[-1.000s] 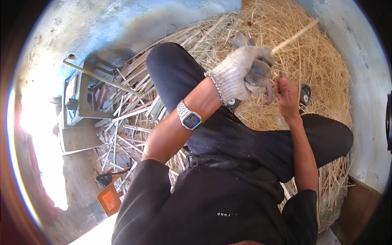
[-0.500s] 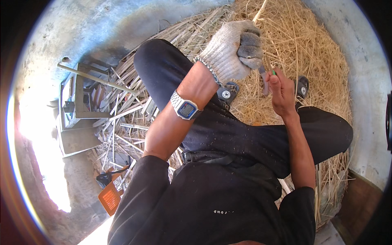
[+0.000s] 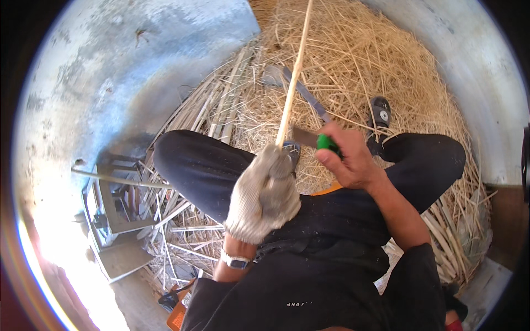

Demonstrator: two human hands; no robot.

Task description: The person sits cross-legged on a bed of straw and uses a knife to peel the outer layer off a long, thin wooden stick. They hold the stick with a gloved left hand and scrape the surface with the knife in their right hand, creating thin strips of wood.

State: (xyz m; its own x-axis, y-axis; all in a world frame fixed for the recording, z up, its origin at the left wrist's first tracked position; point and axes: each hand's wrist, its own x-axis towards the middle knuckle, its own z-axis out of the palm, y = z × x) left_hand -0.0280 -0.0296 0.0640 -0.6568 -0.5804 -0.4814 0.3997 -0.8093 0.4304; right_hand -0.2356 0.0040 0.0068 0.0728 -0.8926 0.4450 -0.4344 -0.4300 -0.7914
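"Pointing away over the golden straw [image 3: 353, 60], that pale, slender wooden stick [image 3: 296, 71] sits clenched in the off-white-gloved left hand [image 3: 264, 196]."

"Bare right hand [image 3: 352, 160] grips the green-handled, flat-bladed metal knife [image 3: 328, 144] just beside; I'd keep strokes shallow, outward."

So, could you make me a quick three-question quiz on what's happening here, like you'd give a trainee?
1. Which hand grips the pale stick?

2. True or false: the watch is on the right wrist.

3. The right hand holds a knife. What colour is its handle?
A. Red
B. Green
C. Blue

Key:
1. The left hand, which wears a knitted glove.
2. False; it is on the left wrist.
3. B.
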